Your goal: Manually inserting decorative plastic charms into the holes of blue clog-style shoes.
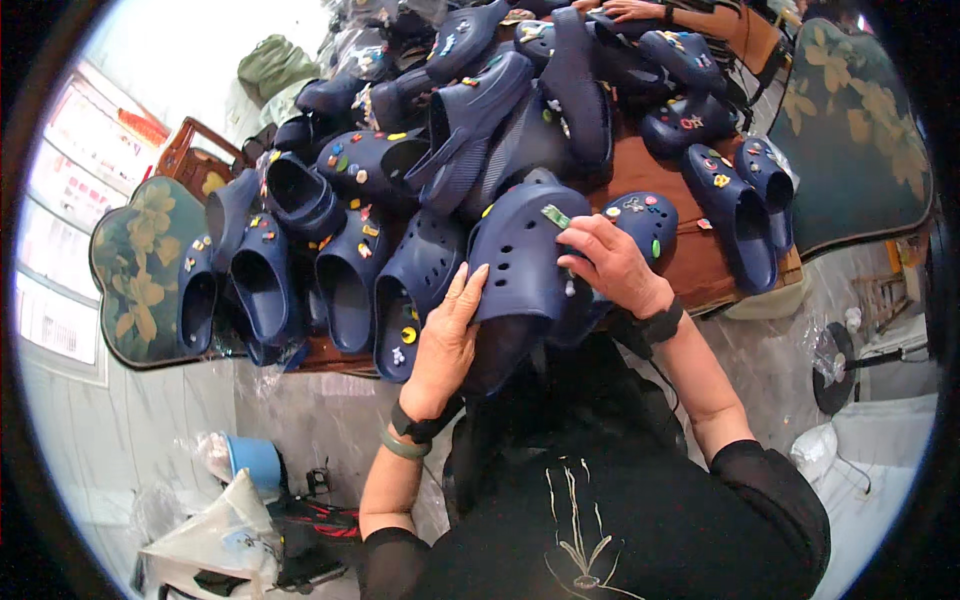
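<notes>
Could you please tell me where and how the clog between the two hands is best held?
Probably by its left side, near the opening's rim, coming from the left: the clog points its toe away, so that rim lies near, while the right hand, pinching a small green piece, takes up the other side.

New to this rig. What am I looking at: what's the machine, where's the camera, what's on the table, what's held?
No machine: a person's two bare hands. The one picture comes from a head-worn fisheye camera looking down, so straight edges bend near the rim. The left hand holds the side of a navy clog; the right hand has a small green charm in its fingers, at the clog's upper. On the brown table lie many more navy clogs, most with colourful charms. A co-worker's hand shows at the top.
</notes>
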